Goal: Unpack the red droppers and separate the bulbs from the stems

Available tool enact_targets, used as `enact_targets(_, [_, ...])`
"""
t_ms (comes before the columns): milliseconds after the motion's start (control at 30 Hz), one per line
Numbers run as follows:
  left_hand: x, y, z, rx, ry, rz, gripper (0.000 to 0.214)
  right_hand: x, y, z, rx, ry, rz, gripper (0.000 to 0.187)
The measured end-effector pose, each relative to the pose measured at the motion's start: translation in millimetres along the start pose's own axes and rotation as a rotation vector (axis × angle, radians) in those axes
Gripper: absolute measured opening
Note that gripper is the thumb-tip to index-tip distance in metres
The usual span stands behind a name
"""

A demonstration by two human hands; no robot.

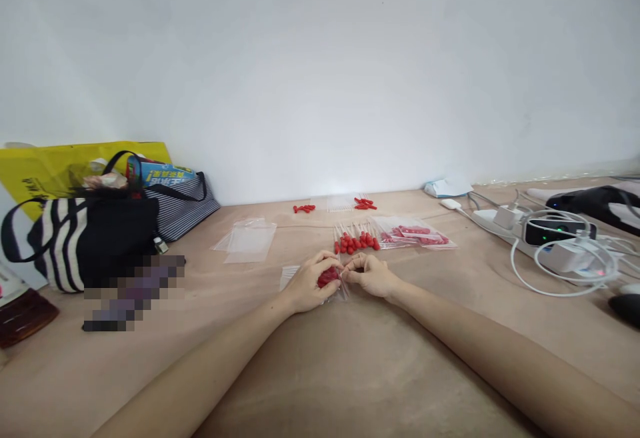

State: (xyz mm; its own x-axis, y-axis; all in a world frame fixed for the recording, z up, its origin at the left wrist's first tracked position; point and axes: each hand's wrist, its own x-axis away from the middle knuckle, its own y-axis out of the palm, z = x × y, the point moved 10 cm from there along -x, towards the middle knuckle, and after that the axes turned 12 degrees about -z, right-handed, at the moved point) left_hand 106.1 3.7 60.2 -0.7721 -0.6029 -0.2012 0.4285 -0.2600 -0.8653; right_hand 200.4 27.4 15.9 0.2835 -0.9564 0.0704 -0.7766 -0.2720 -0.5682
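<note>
Between my two hands, at the middle of the table, is a clear plastic bag (329,277) with a red bundle inside. My left hand (311,283) is wrapped round the bag's left side and covers part of it. At its right edge, my right hand (370,276) pinches the clear plastic between thumb and fingers. Just beyond my hands lies a row of red-tipped white sticks (356,241). To their right, filled clear bags (417,231) with red contents overlap each other. Flat clear bags (250,238) lie to the left.
Small red pieces (304,209) and another red cluster (365,203) lie near the wall. A black striped bag (95,241) and a yellow bag (150,150) stand at left. At right are a power strip (485,218), white cables (525,288) and a black mouse (627,308).
</note>
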Motion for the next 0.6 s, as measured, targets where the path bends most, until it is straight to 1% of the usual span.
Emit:
enact_targets(133, [-1.6, 1.3, 1.8, -0.046, 0.021, -0.003, 0.013, 1.9, -0.6, -1.6, -0.009, 0.021, 0.0, 0.013])
enact_targets(300, [-4.2, 3.8, 5.2, -0.091, 0.036, -0.023, 0.01, 3.0, 0.6, -5.9, 0.001, 0.008, -0.024, 0.012])
enact_targets(500, [-3.3, 3.6, 7.2, -0.063, 0.025, -0.019, 0.009, -0.6, -0.3, -1.3, -0.002, 0.0, -0.003, 0.013])
enact_targets(600, [-1.9, 1.9, 6.4, -0.03, 0.014, 0.001, 0.009, -3.9, 2.8, 3.3, -0.028, -0.007, -0.026, 0.014])
